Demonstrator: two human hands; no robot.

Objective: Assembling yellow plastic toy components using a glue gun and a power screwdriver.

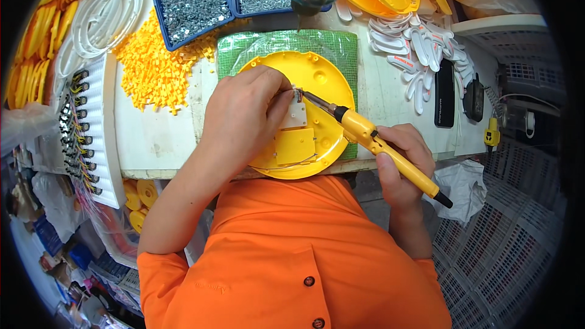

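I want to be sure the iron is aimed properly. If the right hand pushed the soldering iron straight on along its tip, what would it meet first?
Probably the small white board on the yellow disc, just by the left hand fingertips; the right hand aims the soldering iron there.

The scene is brightly and evenly lit from above, with colours strong and saturated. Shadows are soft and short; a faint one lies under the left hand [244, 116] on the yellow disc [323, 79]. Mild glare shows on the plastic film over the green mat [256, 45]. The fisheye bends the tabletop [158, 134] edges and leaves black corners. The centre is sharp; the rim blurs slightly.
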